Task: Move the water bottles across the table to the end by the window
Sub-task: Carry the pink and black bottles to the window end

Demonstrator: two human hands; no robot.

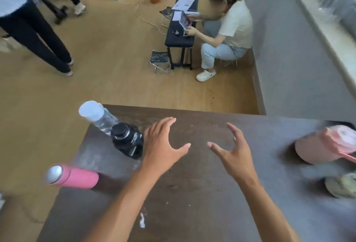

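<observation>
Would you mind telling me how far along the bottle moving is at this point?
Looks done: the pale pink bottle stands at the table's right end, by the windowsill side. In hand: nothing; the left hand and right hand hover open over the bare table. Left: the clear bottle, black bottle and bright pink bottle stand at the left end.

The dark table (192, 193) bore clear (100, 117), black (127, 139) and pink bottles (74, 177) toward nine o'clock, a pink jug (323, 145) at three.
</observation>
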